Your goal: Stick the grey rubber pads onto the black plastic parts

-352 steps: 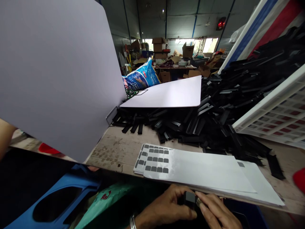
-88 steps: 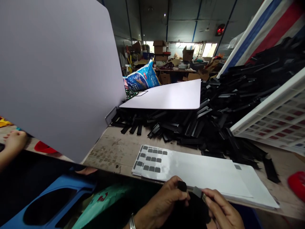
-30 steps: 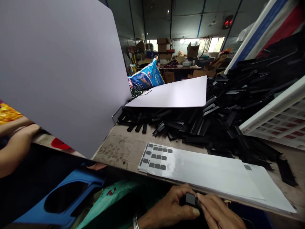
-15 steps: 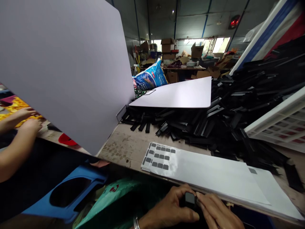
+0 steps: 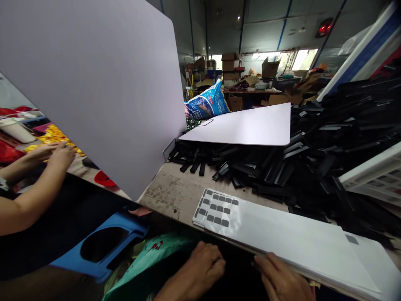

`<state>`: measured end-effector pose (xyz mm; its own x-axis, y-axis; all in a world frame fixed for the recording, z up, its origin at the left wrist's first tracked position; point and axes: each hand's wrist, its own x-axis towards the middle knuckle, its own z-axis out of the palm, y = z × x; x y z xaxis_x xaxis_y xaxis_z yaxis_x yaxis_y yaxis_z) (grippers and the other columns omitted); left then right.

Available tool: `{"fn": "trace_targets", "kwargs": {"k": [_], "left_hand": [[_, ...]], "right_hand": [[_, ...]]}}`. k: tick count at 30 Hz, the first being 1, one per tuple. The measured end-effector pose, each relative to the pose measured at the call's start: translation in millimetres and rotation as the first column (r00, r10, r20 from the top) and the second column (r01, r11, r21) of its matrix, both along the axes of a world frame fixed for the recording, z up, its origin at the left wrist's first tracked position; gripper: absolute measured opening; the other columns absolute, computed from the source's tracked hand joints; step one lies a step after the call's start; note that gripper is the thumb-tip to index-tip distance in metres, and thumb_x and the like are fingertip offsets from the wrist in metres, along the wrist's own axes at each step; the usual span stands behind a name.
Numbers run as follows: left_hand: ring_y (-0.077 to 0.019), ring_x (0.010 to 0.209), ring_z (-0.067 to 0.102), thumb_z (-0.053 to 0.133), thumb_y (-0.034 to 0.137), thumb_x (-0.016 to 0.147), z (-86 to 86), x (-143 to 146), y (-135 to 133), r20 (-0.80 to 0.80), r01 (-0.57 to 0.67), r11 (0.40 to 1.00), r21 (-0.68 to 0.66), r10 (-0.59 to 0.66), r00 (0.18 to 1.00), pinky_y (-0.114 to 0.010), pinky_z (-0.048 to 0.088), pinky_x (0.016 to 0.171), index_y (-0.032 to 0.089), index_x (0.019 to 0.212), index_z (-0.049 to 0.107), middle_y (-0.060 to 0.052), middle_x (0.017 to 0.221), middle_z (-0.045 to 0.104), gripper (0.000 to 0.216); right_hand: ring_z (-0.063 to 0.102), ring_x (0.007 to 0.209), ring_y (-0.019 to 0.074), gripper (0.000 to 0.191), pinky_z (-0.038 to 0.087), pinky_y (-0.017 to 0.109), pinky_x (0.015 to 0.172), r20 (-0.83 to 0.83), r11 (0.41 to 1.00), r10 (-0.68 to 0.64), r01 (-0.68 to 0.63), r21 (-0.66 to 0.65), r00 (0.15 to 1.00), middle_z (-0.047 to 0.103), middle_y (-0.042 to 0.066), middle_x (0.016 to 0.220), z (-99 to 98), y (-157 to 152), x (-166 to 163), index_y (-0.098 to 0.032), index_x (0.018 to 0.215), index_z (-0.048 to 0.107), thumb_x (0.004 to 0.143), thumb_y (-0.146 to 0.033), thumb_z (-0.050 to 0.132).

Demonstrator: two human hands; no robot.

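Note:
At the bottom middle is my left hand [image 5: 202,267], its fingers curled in; whatever they hold, if anything, is hidden. It is beside the mouth of a green plastic bag [image 5: 147,261], below the table edge. To its right is my right hand [image 5: 283,278], thumb and fingers pressed together, with a tiny dark bit at the tips that I cannot make out. The two hands are apart, with dark space between them. Right above my right hand lies a stack of white sheets [image 5: 275,230], whose left end carries rows of grey rounded stickers [image 5: 219,208].
Black plastic strips [image 5: 269,167] are heaped behind the sheets, under a white board [image 5: 250,125]. A large pale panel [image 5: 103,92] stands at left. Beyond it, a co-worker's hands [image 5: 59,154] are at yellow pieces. A blue stool [image 5: 103,246] and white crate [image 5: 376,171] flank the table.
My hands have moved apart, my left hand shifting left toward the green bag. The dark piece with a grey face between my fingers is no longer visible. The view has swung slightly left.

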<state>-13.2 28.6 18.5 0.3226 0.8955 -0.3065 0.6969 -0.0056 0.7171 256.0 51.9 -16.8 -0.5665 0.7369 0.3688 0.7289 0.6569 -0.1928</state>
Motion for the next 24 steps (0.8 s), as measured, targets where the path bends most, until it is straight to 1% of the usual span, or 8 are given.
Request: {"fn": "trace_targets", "kwargs": {"k": [3, 5, 8, 10, 12, 14, 18, 24], "left_hand": [[-0.0254, 0.100, 0.058, 0.052, 0.021, 0.083, -18.4, -38.7, -9.9, -0.316, 0.010, 0.996, -0.084, -0.036, 0.948, -0.046, 0.034, 0.105, 0.018, 0.081, 0.062, -0.006, 0.098, 0.066, 0.010], [-0.0309, 0.107, 0.058, 0.060, 0.016, 0.072, -24.5, -55.4, -14.6, -0.395, 0.006, 0.995, -0.103, -0.047, 0.917, -0.051, 0.032, 0.107, 0.017, 0.087, 0.065, -0.010, 0.108, 0.067, 0.016], [-0.0287, 0.107, 0.060, 0.059, 0.022, 0.079, -18.1, -60.3, -12.6, -0.319, -0.003, 1.000, -0.027, -0.005, 0.948, -0.044, 0.041, 0.102, 0.021, 0.106, 0.067, -0.008, 0.114, 0.067, 0.028], [-0.0257, 0.114, 0.059, 0.053, 0.028, 0.090, -8.7, -52.8, -2.9, -0.188, -0.037, 0.991, 0.128, 0.060, 0.980, -0.038, 0.044, 0.101, 0.026, 0.119, 0.063, -0.006, 0.123, 0.064, 0.031], [-0.0267, 0.134, 0.045, 0.051, 0.032, 0.094, -2.4, -42.5, 12.4, -0.113, -0.027, 0.948, 0.318, 0.066, 0.991, -0.041, 0.036, 0.111, 0.030, 0.133, 0.055, -0.006, 0.144, 0.051, 0.039], [-0.0328, 0.147, 0.024, 0.060, 0.037, 0.091, -2.5, -34.3, 30.0, -0.154, 0.088, 0.908, 0.409, -0.026, 0.988, -0.051, 0.024, 0.118, 0.031, 0.140, 0.049, -0.008, 0.157, 0.034, 0.050], [-0.0447, 0.148, 0.011, 0.072, 0.057, 0.079, -15.3, -30.5, 55.6, -0.225, 0.327, 0.891, 0.315, -0.264, 0.938, -0.069, 0.012, 0.114, 0.031, 0.144, 0.045, -0.015, 0.160, 0.027, 0.075], [-0.0484, 0.147, 0.000, 0.076, 0.065, 0.069, -20.5, -32.3, 61.0, -0.225, 0.366, 0.910, 0.196, -0.322, 0.920, -0.073, 0.004, 0.112, 0.030, 0.148, 0.041, -0.018, 0.162, 0.016, 0.094]], "right_hand": [[0.075, 0.071, 0.0197, 0.030, 0.058, 0.024, 0.055, -0.051, 0.980, -0.148, 0.140, -0.140, 0.988, 0.077, 0.000, 0.094, 5.8, 13.7, 2.6, -0.035, 0.110, 0.068, 0.090, -0.023, 0.049], [0.074, 0.069, 0.0195, 0.028, 0.057, 0.025, 0.055, -0.050, 0.960, -0.202, 0.187, -0.210, 0.978, 0.076, 0.000, 0.090, 15.7, 23.1, -4.4, -0.034, 0.107, 0.067, 0.092, -0.022, 0.046], [0.071, 0.066, 0.0181, 0.024, 0.054, 0.028, 0.056, -0.007, 0.951, -0.216, 0.209, -0.230, 0.976, 0.071, 0.002, 0.084, 27.6, 35.2, -27.6, -0.027, 0.100, 0.063, 0.096, -0.020, 0.041], [0.068, 0.064, 0.0184, 0.023, 0.052, 0.030, 0.057, 0.031, 0.951, -0.203, 0.205, -0.233, 0.979, 0.067, 0.001, 0.081, 28.5, 41.7, -46.1, -0.024, 0.094, 0.059, 0.096, -0.015, 0.037], [0.066, 0.066, 0.0203, 0.022, 0.050, 0.033, 0.058, 0.066, 0.957, -0.175, 0.185, -0.224, 0.982, 0.064, 0.002, 0.080, 24.3, 47.1, -62.8, -0.022, 0.089, 0.055, 0.096, -0.011, 0.038], [0.066, 0.069, 0.0225, 0.020, 0.048, 0.034, 0.059, 0.091, 0.965, -0.143, 0.159, -0.210, 0.986, 0.063, 0.003, 0.082, 18.5, 51.3, -76.0, -0.022, 0.088, 0.054, 0.094, -0.009, 0.040], [0.065, 0.074, 0.0244, 0.019, 0.046, 0.035, 0.063, 0.107, 0.971, -0.106, 0.126, -0.204, 0.989, 0.062, 0.006, 0.086, 12.1, 55.9, -91.0, -0.020, 0.092, 0.053, 0.093, -0.006, 0.040], [0.063, 0.074, 0.0234, 0.020, 0.043, 0.034, 0.064, 0.073, 0.952, -0.122, 0.138, -0.273, 0.990, 0.062, 0.007, 0.087, 11.2, 57.3, -96.0, -0.020, 0.092, 0.052, 0.093, -0.008, 0.036]]}}
